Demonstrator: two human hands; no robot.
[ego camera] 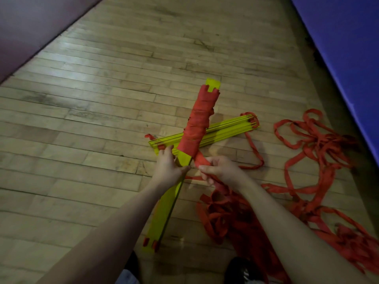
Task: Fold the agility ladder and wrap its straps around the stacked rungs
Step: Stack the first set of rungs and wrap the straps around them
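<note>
A stack of yellow rungs [164, 210] is held up off the wooden floor, running from near my feet toward the top centre. Its upper half is wound in red strap [198, 124], with a yellow tip showing above. My left hand [169, 168] grips the stack around its middle, just below the wrapped part. My right hand [218, 168] pinches the red strap beside the stack's right edge. The loose strap trails down from this hand into a red heap [223, 214].
A second stack of yellow rungs [223, 130] lies flat on the floor under the held one, crossing it. More tangled red strap [313, 144] spreads on the right. A blue mat [348, 58] borders the right side, a maroon mat [30, 27] the upper left. My shoes [240, 269] show at the bottom.
</note>
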